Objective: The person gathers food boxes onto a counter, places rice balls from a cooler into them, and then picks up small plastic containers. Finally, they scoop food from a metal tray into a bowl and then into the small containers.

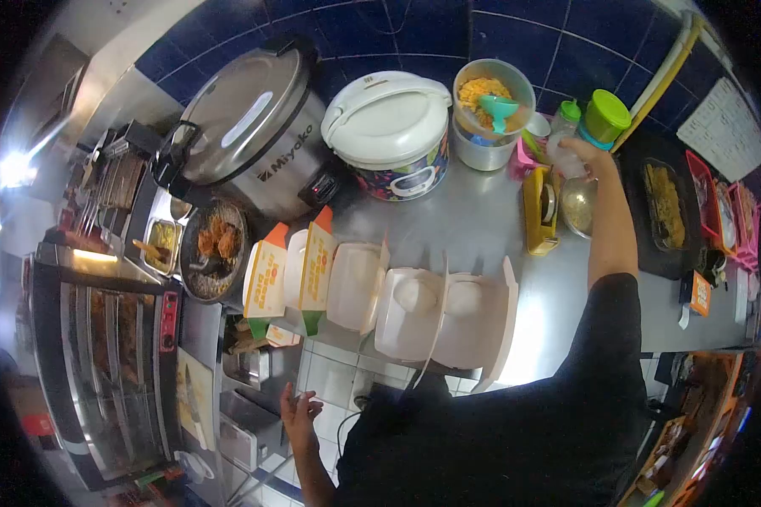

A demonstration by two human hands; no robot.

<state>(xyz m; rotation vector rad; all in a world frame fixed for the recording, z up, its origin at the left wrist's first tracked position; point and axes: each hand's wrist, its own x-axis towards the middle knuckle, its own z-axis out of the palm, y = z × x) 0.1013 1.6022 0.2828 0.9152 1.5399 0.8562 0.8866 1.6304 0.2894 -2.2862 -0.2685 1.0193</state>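
Note:
My right hand (pixel 580 156) reaches to the back of the steel counter, fingers closed around a translucent white plastic container (pixel 565 162); its exact kind I cannot tell. Just below that hand sits a metal bowl (pixel 578 207), beside a yellow box (pixel 540 211). My left hand (pixel 299 412) hangs low over the tiled floor, fingers apart, holding nothing. A row of open paper food boxes (pixel 355 283) lines the counter's front edge. In the two right-hand boxes lie white mounds of rice (pixel 416 296).
A steel Miyako rice cooker (pixel 266 144) and a white-lidded one (pixel 389 127) stand at the back. Beside them is a tub (pixel 486 152) of orange-yellow food with a green scoop. A pan (pixel 216 279) of fried pieces sits left, and a knife (pixel 191 393) lies on a board.

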